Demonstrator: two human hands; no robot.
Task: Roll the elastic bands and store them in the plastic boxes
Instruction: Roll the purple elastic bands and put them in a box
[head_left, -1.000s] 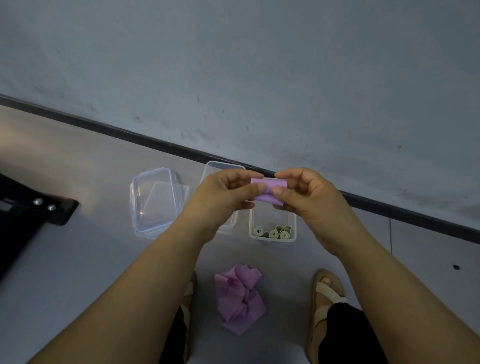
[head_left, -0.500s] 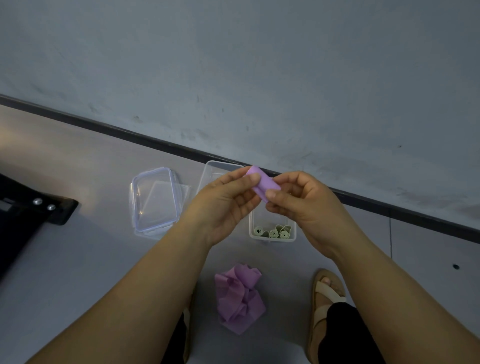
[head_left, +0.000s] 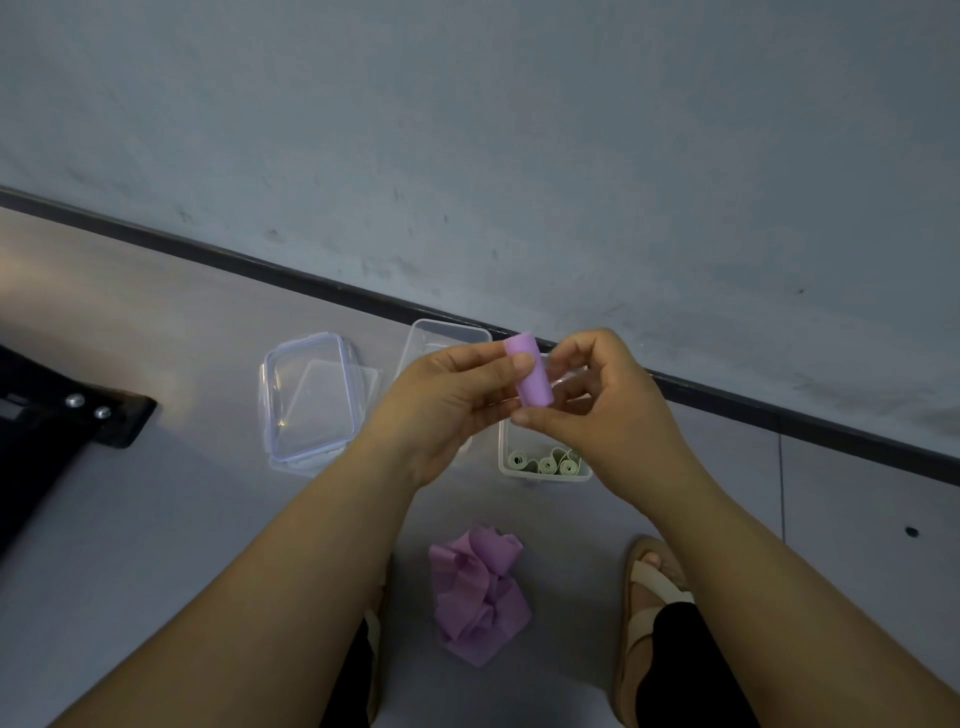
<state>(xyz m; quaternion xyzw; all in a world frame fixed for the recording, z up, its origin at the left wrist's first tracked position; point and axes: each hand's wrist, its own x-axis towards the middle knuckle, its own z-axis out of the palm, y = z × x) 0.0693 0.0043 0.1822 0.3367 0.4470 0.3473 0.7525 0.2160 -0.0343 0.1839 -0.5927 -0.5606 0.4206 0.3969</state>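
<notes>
I hold a rolled purple elastic band (head_left: 530, 375) above the boxes, standing nearly upright. My left hand (head_left: 447, 402) pinches its upper part with thumb and fingers. My right hand (head_left: 597, 400) grips its lower end, thumb underneath. Below my hands a clear plastic box (head_left: 545, 470) holds several rolled pale green bands (head_left: 543, 462). A second clear box (head_left: 441, 332) lies partly hidden behind my left hand. A loose heap of purple bands (head_left: 478, 592) lies on the floor between my feet.
Clear lids (head_left: 311, 395) lie stacked on the floor left of the boxes. A black metal object (head_left: 78, 415) juts in from the left edge. A dark skirting strip (head_left: 260, 265) runs along the grey wall. My sandalled right foot (head_left: 654, 587) is at the lower right.
The purple roll has turned from lying sideways between my hands to standing nearly upright. My right hand shifted its grip to the lower end.
</notes>
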